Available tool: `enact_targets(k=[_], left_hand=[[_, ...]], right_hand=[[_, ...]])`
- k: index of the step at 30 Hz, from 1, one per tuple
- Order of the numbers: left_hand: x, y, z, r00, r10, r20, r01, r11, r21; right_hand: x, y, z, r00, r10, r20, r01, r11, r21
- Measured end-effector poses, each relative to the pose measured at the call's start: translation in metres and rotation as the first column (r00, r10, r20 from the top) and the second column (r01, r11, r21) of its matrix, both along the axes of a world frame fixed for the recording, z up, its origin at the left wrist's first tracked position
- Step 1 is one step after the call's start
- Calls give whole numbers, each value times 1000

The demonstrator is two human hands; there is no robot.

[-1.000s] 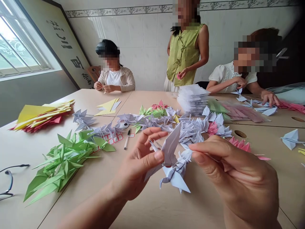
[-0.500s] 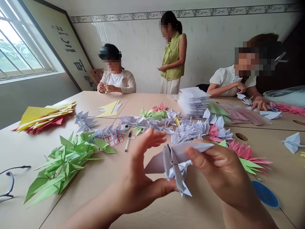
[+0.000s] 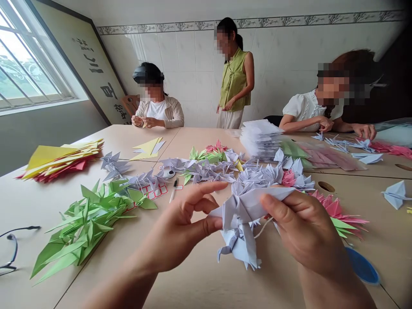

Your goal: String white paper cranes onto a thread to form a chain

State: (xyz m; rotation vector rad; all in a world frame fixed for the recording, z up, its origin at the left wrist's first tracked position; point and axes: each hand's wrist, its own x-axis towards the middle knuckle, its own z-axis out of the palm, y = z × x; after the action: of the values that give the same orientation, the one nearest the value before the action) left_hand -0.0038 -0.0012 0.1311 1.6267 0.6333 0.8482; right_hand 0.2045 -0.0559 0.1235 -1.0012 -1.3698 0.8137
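Both my hands are raised over the table, holding a pale blue origami crane [image 3: 243, 214] on a strand of similar cranes. My right hand [image 3: 304, 231] pinches the crane's wing tip between thumb and fingers. My left hand [image 3: 180, 227] presses its thumb against the other wing, with its fingers curled just above. A thin white string [image 3: 263, 228] shows between the crane and my right hand. The lower cranes of the strand [image 3: 240, 246] hang below the held wing. My fingers hide part of the wing.
Heaps of pale blue cranes [image 3: 206, 171] and green paper cranes [image 3: 85, 227] lie on the table [image 3: 196, 139]. Stacks of yellow-red paper [image 3: 54, 159] and white paper [image 3: 260, 139] stand nearby, with glasses [image 3: 11, 249] at left. Several co-workers sit or stand beyond.
The crane has turned, its wing now lying flatter between my hands. My left hand has closed in on it from a wider spread, and a string now shows. The standing person has shifted.
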Motion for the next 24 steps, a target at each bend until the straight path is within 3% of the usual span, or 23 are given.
enact_targets(k=[3,5,8,11,14,19,24], left_hand=[[-2,0,-1,981,119,-155,-81,970,229],[-2,-2,0,968,147,-202,-91,960,263],[-1,-3,0,988,79,-134,-62,990,127],[-2,-4,0,999,-42,-10,41,999,-19],[-4,-4,-1,995,-103,16,104,993,-48],[-1,-3,3,996,-77,-42,76,996,-43],[5,0,6,974,-225,-18,218,958,-185]], right_hand=[[1,0,1,998,-43,43,43,999,-11],[0,0,4,994,-55,94,56,998,-11],[-2,-1,8,990,-62,125,61,998,6],[-1,-2,7,994,-67,92,66,998,20],[-1,-3,7,997,-31,71,29,999,19],[-7,-6,13,991,18,133,-17,1000,-5],[-13,-11,16,980,34,198,-26,999,-42]])
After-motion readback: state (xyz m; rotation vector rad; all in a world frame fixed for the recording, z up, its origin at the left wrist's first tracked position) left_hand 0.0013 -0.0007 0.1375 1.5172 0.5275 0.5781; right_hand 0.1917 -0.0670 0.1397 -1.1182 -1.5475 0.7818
